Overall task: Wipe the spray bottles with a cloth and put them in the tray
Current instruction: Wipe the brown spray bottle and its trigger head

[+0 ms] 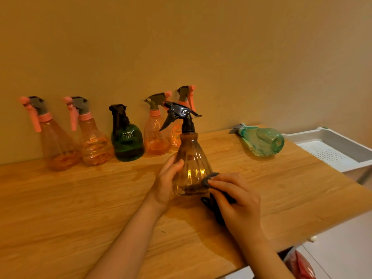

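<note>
A brown ribbed spray bottle (192,164) with a black trigger head stands upright on the wooden table (80,208). My left hand (167,182) grips its left side. My right hand (237,202) holds a dark cloth (209,178) and presses it against the bottle's lower right side. Along the wall stand several pink-orange spray bottles (58,141) and one dark green bottle (126,141). A light green bottle (261,142) lies on its side at the right. The white tray (342,141) sits off the table's right end.
The table's right edge drops to a white surface (342,238) below. Something red (302,266) shows at the lower right. The beige wall runs close behind the row of bottles.
</note>
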Motion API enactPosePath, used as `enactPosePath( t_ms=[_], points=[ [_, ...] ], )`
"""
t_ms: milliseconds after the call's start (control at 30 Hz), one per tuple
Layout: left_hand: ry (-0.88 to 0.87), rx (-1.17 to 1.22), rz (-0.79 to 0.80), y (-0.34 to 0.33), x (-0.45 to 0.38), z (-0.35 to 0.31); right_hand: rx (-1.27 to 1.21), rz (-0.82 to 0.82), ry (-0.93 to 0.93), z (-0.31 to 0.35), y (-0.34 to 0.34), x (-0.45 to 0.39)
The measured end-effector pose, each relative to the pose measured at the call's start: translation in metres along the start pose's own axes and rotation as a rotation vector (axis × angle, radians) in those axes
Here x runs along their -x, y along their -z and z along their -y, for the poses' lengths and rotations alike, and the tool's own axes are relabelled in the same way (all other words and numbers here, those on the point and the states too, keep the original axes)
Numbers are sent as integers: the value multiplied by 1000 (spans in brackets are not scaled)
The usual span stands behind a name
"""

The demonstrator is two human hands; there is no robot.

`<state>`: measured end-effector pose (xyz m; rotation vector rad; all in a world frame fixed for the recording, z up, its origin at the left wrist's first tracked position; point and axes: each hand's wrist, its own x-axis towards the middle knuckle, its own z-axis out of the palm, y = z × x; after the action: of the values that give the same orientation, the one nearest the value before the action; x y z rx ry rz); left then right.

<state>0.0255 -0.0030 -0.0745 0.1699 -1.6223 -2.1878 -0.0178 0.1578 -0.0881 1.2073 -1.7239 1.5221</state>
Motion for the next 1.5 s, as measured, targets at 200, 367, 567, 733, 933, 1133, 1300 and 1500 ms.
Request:
enactPosePath(
  t_ms=[200, 367, 567, 733, 933, 1133, 1300, 1500],
  points=[
    [12, -32, -106, 4, -3, -2, 10, 81, 45, 1, -6, 2],
    [-3, -97, -33, 1, 1, -5, 17, 68, 45, 0, -4, 2],
    [23, -79, -11, 2, 1, -5, 32, 58, 19, -2, -4, 2],
    [4, -113, 1, 3, 2, -5, 27, 28, 5, -1, -5, 1],
    [-26, -144, 98, -2, 4, -5, -33, -34, -183, -2, -10, -32],
    [-43, -182, 120, -3, 4, -4, 109, -25, -102, 0, -21, -91],
    [0, -129, 94, -1, 3, -2, 98, 48, -166, 2, -23, -72],
    [3, -140, 55, -3, 2, -2, 51, -4, -123, 13, -5, 0]
  ],
)
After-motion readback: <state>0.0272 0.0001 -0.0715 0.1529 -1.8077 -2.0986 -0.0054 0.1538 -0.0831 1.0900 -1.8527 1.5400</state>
